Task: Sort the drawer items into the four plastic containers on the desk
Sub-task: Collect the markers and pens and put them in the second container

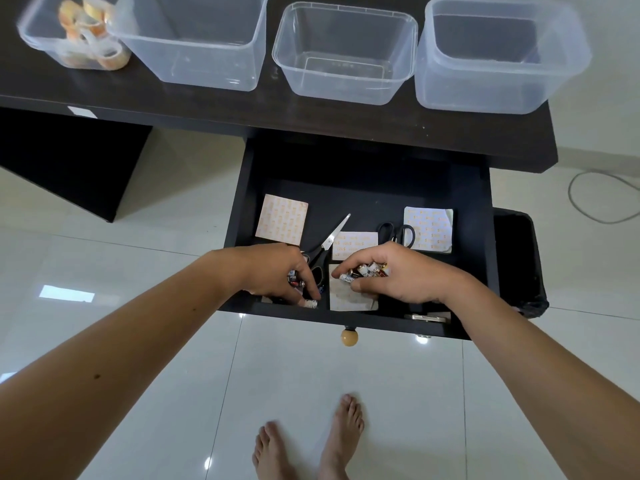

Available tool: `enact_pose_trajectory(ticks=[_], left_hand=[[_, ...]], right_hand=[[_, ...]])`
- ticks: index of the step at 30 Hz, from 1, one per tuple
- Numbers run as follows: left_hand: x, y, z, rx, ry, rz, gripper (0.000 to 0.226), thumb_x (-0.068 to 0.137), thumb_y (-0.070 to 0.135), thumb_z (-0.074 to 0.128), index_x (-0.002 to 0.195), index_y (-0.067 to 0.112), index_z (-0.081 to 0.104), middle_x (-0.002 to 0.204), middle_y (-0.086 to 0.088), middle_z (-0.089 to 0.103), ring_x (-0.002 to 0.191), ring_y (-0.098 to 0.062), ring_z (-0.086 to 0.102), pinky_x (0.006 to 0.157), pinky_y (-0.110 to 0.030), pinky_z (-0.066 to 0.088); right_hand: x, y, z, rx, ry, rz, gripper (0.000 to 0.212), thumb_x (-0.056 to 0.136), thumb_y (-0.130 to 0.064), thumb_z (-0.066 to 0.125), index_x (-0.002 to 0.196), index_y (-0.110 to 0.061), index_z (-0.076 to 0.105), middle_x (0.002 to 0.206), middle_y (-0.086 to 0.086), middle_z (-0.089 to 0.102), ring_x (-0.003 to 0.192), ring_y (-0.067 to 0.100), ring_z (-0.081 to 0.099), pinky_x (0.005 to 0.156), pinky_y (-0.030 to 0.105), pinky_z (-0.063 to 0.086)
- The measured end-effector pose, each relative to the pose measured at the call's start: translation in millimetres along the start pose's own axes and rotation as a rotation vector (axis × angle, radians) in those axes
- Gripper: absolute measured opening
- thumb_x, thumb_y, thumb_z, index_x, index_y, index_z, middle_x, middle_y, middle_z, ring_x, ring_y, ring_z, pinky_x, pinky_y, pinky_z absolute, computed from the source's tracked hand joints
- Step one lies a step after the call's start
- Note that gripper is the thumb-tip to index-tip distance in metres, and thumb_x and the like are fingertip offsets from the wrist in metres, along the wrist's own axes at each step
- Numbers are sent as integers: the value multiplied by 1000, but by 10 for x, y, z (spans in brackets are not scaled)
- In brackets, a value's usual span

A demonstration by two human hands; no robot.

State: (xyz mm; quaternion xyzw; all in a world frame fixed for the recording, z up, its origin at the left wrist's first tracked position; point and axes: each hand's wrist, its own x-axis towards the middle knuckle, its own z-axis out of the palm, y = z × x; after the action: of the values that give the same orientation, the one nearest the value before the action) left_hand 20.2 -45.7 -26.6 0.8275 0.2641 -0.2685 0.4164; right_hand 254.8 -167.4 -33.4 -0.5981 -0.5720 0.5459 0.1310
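Both hands are down in the open black drawer (485, 237) under the dark desk (242, 109). The right hand (398, 275) is curled round a bundle of small cylindrical batteries (363, 271), their white, red and gold wrappers and metal ends showing between fingers and thumb. The left hand (277, 271) has its fingers curled down onto more batteries (298, 282) near the drawer's front left corner; one white-ended battery (311, 303) lies just beside its fingertips.

Between the hands lies a pair of black-handled scissors (327, 244), blades pointing away toward the back. A second pair of scissors (394, 232) with black loops sits farther right, resting against a square sheet printed with orange marks (429, 230). Similar printed sheets lie at back left (282, 220), at centre (355, 242) and under the right hand (346, 296).

On the desk stand four clear plastic containers: the leftmost (34, 32) holds rolls of tape (90, 29); the other three (194, 64) (346, 81) (485, 91) hold nothing visible
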Motion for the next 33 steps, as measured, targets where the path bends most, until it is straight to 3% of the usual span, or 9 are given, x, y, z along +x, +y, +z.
enact_pose_trajectory(ticks=[3,5,7,9,19,23,26,28,33], left_hand=[[27,-30,21,-26,-11,-25,20,93,34,79,111,43,80,105,20,63,113,-14,62,101,-35,53],[35,-39,27,-64,-15,-30,14,91,33,81,104,37,82,106,16,69,117,-15,64,106,-40,52],[27,-36,22,-98,-15,-18,11,91,30,81,102,32,83,101,17,73,111,-10,66,104,-36,53],[7,-37,17,-136,-2,10,10,92,30,81,102,32,82,100,17,75,100,-4,68,95,-28,54],[-252,-55,-1,-413,321,108,11,102,30,66,102,40,71,100,24,71,103,6,63,89,-16,47],[-380,-64,-54,-574,435,141,10,105,19,61,104,26,69,67,28,64,59,4,57,57,-11,45],[-479,-148,-92,-677,511,108,14,107,21,57,108,22,70,61,9,53,47,-5,35,44,-16,31],[-514,-190,-98,-751,534,92,16,108,23,55,111,22,71,58,6,43,49,-9,29,43,-23,26],[-545,-164,-84,-755,560,94,17,108,26,56,111,25,72,67,-8,47,51,-13,30,48,-28,26]], right_hand=[[-28,-20,4,97,-2,28,20,98,-22,77,113,-35,77,91,-26,74,80,9,74,91,37,59],[-26,-33,7,170,2,37,21,92,-16,82,107,-31,76,83,-12,74,73,13,73,76,36,60],[-34,-62,2,211,-11,54,25,88,-11,84,101,-29,74,82,8,73,67,17,69,53,26,51],[-39,-79,-5,222,-22,91,26,86,-9,86,99,-27,74,81,15,68,60,17,62,45,23,41],[98,-155,81,249,-43,165,22,85,0,69,95,-19,68,74,15,66,60,29,58,39,22,37],[224,-220,131,205,-82,143,21,83,2,66,93,-16,70,69,11,68,69,35,68,60,40,58],[312,-284,167,128,-70,116,20,84,6,69,89,-13,71,66,8,63,58,22,65,56,36,59],[382,-309,207,-5,-56,77,20,84,-3,78,85,-23,75,71,7,71,57,21,64,55,39,59],[529,-297,303,-382,-62,-42,22,81,-36,89,100,-45,81,103,-15,73,97,11,67,84,35,57]])
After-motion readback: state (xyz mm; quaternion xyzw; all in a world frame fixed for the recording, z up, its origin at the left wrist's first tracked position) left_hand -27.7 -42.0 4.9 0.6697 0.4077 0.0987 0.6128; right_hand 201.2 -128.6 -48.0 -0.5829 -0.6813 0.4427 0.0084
